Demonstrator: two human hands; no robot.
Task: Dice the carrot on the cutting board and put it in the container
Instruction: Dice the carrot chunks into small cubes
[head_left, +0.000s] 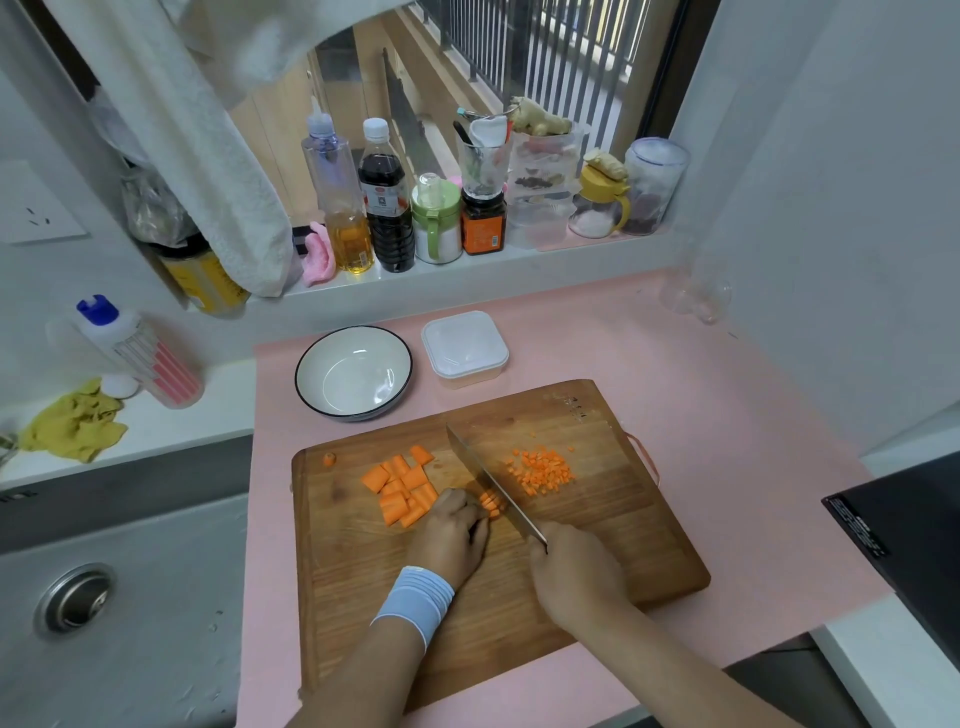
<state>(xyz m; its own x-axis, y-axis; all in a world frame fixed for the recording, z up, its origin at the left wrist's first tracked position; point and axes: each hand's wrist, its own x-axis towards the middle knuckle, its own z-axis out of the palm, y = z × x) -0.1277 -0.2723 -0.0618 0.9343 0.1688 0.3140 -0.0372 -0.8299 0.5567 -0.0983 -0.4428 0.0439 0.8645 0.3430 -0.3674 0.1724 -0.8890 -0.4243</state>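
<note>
A wooden cutting board (597, 540) lies on a pink mat. Thick carrot chunks (402, 486) are piled at its left middle, and a heap of small carrot dice (543, 470) lies to the right of the blade. My left hand (452, 535), with a light blue wristband, presses down on carrot strips (490, 503) against the knife. My right hand (574, 574) grips the handle of the knife (488, 480), whose blade slants across the board beside the strips. A lidded clear plastic container (464, 347) stands behind the board.
An empty white bowl with a dark rim (353, 371) sits left of the container. A sink (78, 603) is at the left, a black cooktop (904, 535) at the right. Bottles and jars (387, 202) line the windowsill. A carrot stub (329, 459) lies near the board's left edge.
</note>
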